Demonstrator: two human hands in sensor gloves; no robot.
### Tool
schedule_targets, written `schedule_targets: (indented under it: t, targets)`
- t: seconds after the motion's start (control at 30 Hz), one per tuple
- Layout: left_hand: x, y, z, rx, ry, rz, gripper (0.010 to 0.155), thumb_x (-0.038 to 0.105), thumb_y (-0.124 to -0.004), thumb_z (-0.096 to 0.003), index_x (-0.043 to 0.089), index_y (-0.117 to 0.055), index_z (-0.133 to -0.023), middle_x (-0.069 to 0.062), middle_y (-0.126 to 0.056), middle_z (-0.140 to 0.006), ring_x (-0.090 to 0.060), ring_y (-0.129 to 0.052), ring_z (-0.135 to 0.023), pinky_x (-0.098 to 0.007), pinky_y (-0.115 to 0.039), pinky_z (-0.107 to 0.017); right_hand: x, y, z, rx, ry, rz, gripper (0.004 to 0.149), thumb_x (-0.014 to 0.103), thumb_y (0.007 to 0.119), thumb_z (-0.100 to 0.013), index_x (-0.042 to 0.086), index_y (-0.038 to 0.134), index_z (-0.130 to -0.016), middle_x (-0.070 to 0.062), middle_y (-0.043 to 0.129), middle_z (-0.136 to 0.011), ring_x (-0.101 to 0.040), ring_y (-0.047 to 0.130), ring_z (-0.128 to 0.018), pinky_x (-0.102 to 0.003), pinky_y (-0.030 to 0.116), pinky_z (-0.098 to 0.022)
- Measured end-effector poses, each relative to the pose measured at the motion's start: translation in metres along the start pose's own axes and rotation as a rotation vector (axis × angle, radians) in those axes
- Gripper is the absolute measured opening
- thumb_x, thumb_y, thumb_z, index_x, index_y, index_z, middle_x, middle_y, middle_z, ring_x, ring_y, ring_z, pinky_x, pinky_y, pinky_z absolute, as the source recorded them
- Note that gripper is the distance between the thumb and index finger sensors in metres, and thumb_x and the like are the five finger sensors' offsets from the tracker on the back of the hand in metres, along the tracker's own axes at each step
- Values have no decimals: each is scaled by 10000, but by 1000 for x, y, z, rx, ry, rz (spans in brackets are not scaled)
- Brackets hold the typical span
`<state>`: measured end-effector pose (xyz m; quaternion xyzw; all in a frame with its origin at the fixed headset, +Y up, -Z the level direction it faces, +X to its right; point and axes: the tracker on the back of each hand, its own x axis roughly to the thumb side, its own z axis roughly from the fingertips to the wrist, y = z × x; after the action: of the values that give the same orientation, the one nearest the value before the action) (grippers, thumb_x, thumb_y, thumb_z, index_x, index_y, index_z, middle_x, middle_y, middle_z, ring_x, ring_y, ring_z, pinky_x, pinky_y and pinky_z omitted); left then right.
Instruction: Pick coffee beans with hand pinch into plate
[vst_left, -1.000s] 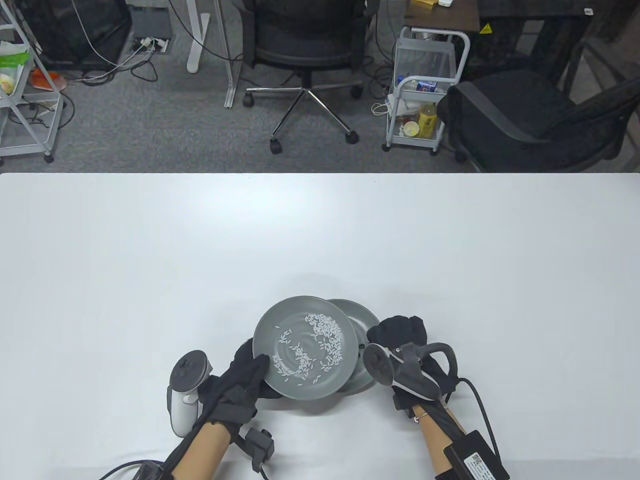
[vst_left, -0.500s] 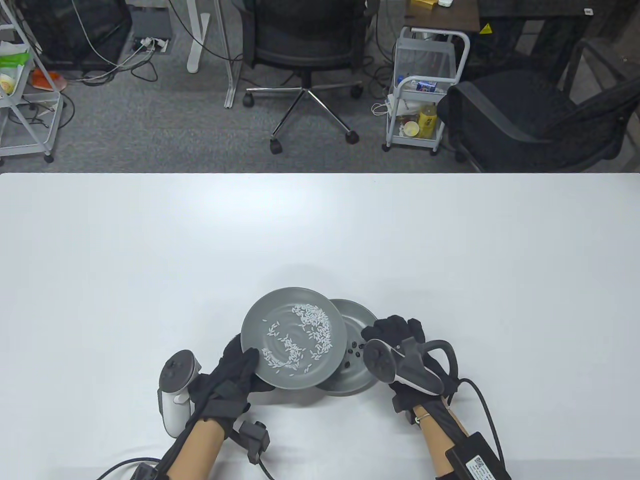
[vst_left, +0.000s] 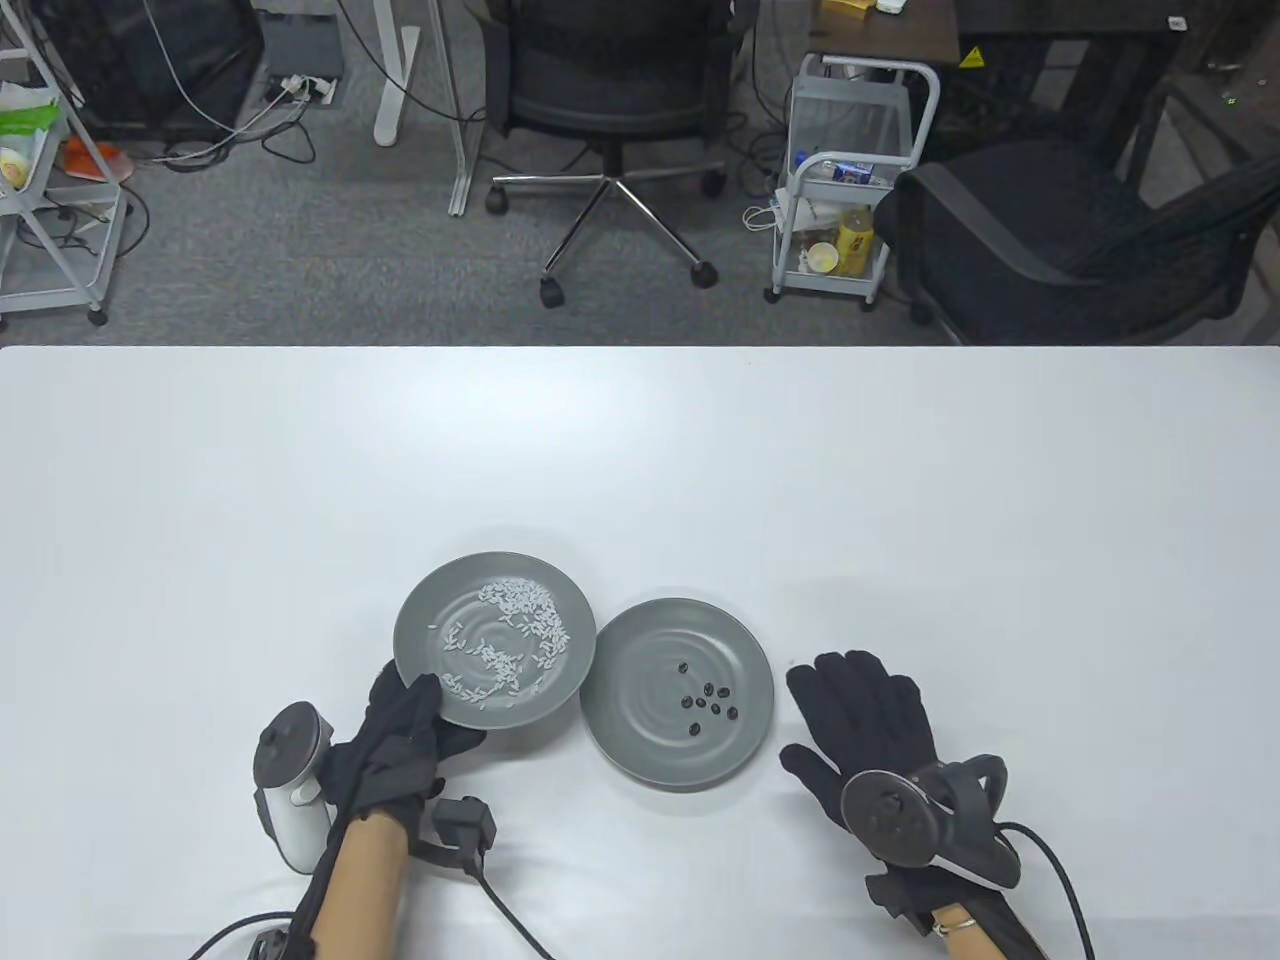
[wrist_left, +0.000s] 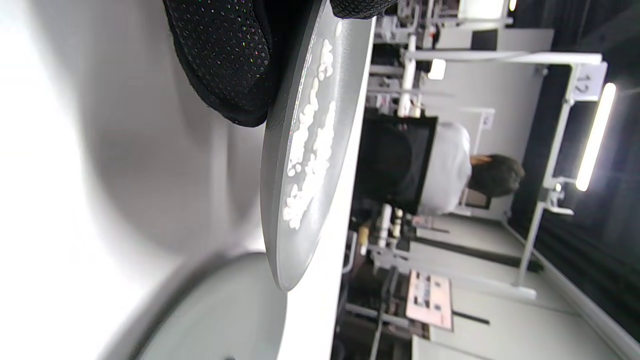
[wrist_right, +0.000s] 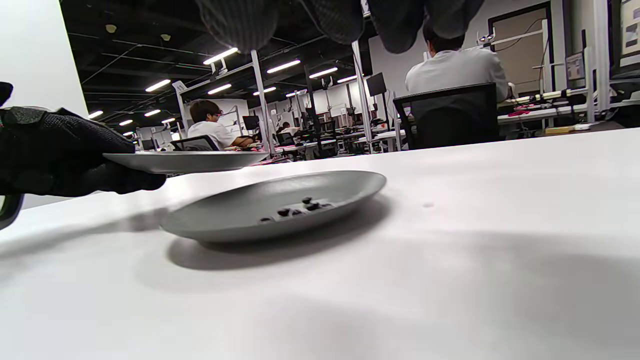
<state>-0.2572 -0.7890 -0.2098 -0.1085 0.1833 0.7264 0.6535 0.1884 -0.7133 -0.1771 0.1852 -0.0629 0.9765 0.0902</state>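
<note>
A grey plate (vst_left: 640, 740) lies on the white table and holds several dark coffee beans (vst_left: 708, 700); it also shows in the right wrist view (wrist_right: 240, 220) with the beans (wrist_right: 297, 207). My left hand (vst_left: 405, 725) grips the near rim of a second grey plate (vst_left: 430, 620) strewn with white rice grains (vst_left: 510, 640) and holds it above the table, left of the bean plate. The left wrist view shows this plate (wrist_left: 285, 165) edge-on. My right hand (vst_left: 865, 715) lies flat and empty on the table, right of the bean plate.
The white table (vst_left: 640, 450) stretches far beyond the plates. Beyond its far edge stand an office chair (vst_left: 615, 110), a white trolley (vst_left: 850, 170) and a dark armchair (vst_left: 1060, 240) on the floor.
My left hand carried the rice plate left, off the bean plate, so the beans show. My right hand drew back from the bean plate's rim and spread flat on the table.
</note>
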Motion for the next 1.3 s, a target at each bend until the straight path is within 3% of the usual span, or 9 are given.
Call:
schedule_targets:
  t: [0.17,0.37,0.63,0.8,0.87,0.93,1.07,1.17,1.3]
  targets:
    - [-10,15,-6,64,73,21,618,230,-532,-698,39,-148,-1142,-257,-502,-1135,-395,-794,-848,-387,-794,-596,-5,8,0,62,46,-81,664,508,515,-692,144,350,-1223,-224,404,-1238,-517,372,-1124,-658,356,-770]
    - [-11,17,-6,84,80,25,618,231,-525,-698,45,-138,-1143,-246,-485,-1148,-392,-776,-876,-401,-783,-618,1,14,-1,86,25,13,665,510,517,-689,142,362,-1221,-224,426,-1233,-520,398,-1118,-660,377,-766]
    - [6,14,9,104,103,-168,704,309,-501,-712,-11,-27,-1123,-338,-331,-1165,-475,-669,-955,-496,-716,-658,-1,17,-2,105,49,15,664,506,519,-689,138,363,-1219,-224,429,-1231,-522,404,-1115,-664,384,-763]
    - [22,8,22,45,83,-346,706,385,-499,-717,-5,-118,-1165,-417,-180,-1150,-590,-560,-969,-550,-686,-657,-2,21,-3,134,51,15,667,506,519,-689,133,363,-1219,-224,432,-1229,-521,410,-1114,-664,384,-764]
    - [30,1,28,15,26,-422,717,399,-504,-715,9,-110,-1169,-404,-144,-1157,-635,-416,-1001,-602,-621,-688,-2,21,-3,136,51,17,664,506,518,-690,137,364,-1219,-224,434,-1229,-523,410,-1113,-664,384,-764]
    - [35,-13,32,-75,-142,-421,703,385,-507,-711,32,-107,-1169,-371,-99,-1172,-669,-264,-992,-647,-512,-722,-2,20,-3,137,51,16,666,507,517,-690,135,360,-1220,-225,432,-1229,-521,407,-1115,-664,384,-764]
    - [52,-34,54,-6,-321,-615,723,434,-570,-694,90,-167,-1186,-301,-154,-1218,-559,-255,-1081,-660,-478,-741,-2,21,-3,121,46,6,665,509,516,-690,138,358,-1219,-221,431,-1230,-520,406,-1115,-664,385,-763]
    - [57,-46,61,-83,-458,-651,726,454,-622,-676,179,-195,-1195,-195,-149,-1257,-467,-176,-1133,-664,-345,-788,-3,21,-4,115,40,3,667,512,513,-689,139,353,-1219,-218,426,-1230,-516,406,-1116,-664,384,-765]
    - [57,-66,67,-126,-519,-921,795,531,-734,-614,275,-263,-1202,-109,-225,-1292,-396,-180,-1168,-635,-296,-819,-2,21,-4,98,28,-5,668,513,513,-688,141,349,-1218,-215,421,-1230,-513,402,-1118,-663,386,-765]
